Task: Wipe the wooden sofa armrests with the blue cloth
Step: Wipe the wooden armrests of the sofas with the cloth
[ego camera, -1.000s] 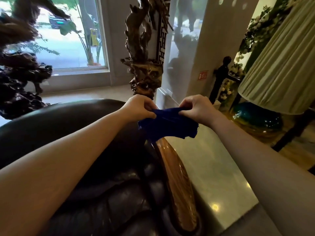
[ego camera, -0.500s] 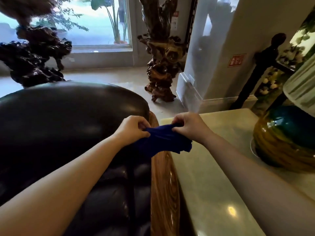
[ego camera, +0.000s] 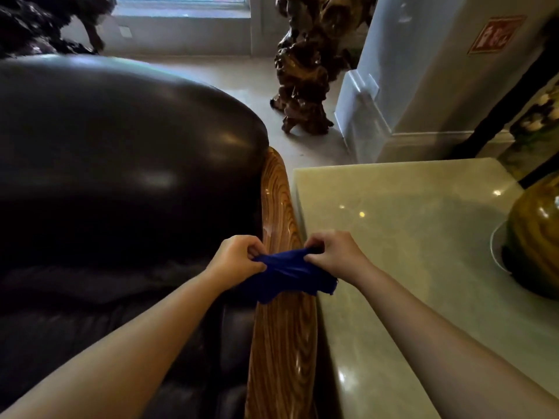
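A glossy wooden armrest (ego camera: 278,201) with strong grain runs along the right side of a dark leather sofa (ego camera: 121,152). The blue cloth (ego camera: 290,273) is stretched across it, bunched, between both hands. My left hand (ego camera: 236,261) pinches the cloth's left end over the leather edge. My right hand (ego camera: 335,252) grips its right end just right of the armrest. The cloth hangs at or just above the wood; contact is unclear.
A pale stone side table (ego camera: 423,237) stands right next to the armrest, bearing a brown-green lamp base (ego camera: 535,243) at its right edge. A carved root sculpture (ego camera: 305,80) stands on the floor beyond, beside a white pillar (ego camera: 423,80).
The view has tilted down and the hands with the cloth have come lower and nearer, from above the armrest's far end to over its middle. Both hands still hold the cloth.
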The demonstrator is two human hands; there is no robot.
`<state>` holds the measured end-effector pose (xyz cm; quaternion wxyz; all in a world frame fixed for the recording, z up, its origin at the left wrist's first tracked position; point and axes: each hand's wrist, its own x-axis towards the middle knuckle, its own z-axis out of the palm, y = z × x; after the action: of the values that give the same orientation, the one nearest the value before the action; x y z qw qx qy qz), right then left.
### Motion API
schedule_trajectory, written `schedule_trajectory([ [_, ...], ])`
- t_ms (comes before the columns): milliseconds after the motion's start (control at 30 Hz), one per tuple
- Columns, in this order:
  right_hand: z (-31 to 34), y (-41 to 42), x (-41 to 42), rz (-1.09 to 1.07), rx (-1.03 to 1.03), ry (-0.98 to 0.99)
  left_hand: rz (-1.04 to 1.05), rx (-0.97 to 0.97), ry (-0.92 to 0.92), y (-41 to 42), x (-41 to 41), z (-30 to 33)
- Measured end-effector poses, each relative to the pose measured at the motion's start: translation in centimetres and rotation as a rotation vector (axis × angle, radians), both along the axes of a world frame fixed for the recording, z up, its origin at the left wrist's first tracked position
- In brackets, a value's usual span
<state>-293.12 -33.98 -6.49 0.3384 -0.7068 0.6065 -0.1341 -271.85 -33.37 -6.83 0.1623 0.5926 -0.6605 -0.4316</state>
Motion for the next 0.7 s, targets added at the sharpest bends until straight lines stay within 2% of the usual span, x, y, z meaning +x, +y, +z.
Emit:
schedule_trajectory([
  [267,-7.7,0.2,-0.5,-0.045,0.133,-0.015,0.067,0.043,0.027,1.1,-0.8,-7.3],
  [533,-9.4,1.6,-0.6,-0.127,0.185,-0.108,0.037,0.082,0.077,1.7,0.2,-9.2],
  [633,-9.5,3.2,-0.4,-0.248,0.052,-0.134,0.115,0.009,0.066,2.3,0.4,-9.4],
  [700,-10.9,5.1,0.3,-0.346,-0.150,0.014,0.249,-0.105,0.024,3.6,0.0,-10.5],
])
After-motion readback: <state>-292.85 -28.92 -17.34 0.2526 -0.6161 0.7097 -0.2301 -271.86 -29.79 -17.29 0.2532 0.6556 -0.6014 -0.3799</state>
